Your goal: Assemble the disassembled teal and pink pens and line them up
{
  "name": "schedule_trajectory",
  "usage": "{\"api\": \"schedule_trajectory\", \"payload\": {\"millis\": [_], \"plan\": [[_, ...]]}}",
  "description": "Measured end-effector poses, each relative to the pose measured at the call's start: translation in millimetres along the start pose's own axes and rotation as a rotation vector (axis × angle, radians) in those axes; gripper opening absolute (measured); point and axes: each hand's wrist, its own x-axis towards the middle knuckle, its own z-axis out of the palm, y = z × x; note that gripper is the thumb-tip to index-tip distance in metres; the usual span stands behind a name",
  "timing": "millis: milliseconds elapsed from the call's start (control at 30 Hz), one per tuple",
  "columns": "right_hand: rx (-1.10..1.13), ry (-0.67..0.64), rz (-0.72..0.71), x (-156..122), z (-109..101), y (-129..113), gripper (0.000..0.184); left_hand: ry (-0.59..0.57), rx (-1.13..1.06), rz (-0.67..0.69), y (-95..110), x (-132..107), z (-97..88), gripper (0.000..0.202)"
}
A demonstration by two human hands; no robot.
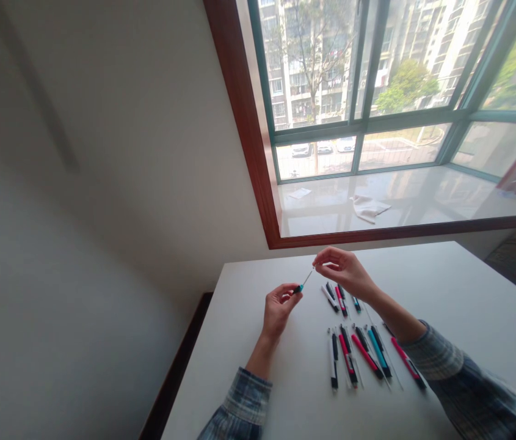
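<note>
My left hand (279, 304) is closed around the teal and black tip piece of a pen (298, 288), held just above the white table (445, 293). My right hand (341, 270) pinches the far end of a thin refill (308, 278) that runs down into that tip piece. Below my right wrist lie a few pen parts (340, 298) in pink, black and teal. Nearer to me a row of several whole pens (367, 356), white, pink, teal and black, lies side by side.
A wide window sill (422, 205) with a crumpled white cloth (370, 208) and a paper scrap (300, 193) sits behind the table. A white wall is to the left. The table's left edge (198, 360) drops to a dark floor strip.
</note>
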Motion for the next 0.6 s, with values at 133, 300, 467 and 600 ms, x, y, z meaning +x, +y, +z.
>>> {"api": "schedule_trajectory", "payload": {"millis": [133,300,467,600], "plan": [[-0.047,-0.012,-0.008,0.1,1.3,-0.9,0.023,-0.001,-0.009,0.001,3.6,0.2,0.7,0.026],[-0.117,-0.012,-0.004,0.1,1.4,-2.3,0.027,-0.002,-0.011,0.007,8.1,-1.0,1.9,0.026],[-0.198,-0.035,-0.037,-1.8,2.8,-0.2,0.024,-0.012,-0.006,0.021,10.3,-1.7,3.3,0.025],[-0.241,-0.094,-0.049,-3.9,4.8,2.6,0.022,-0.036,0.004,0.037,9.7,-1.8,3.8,0.024]]}}
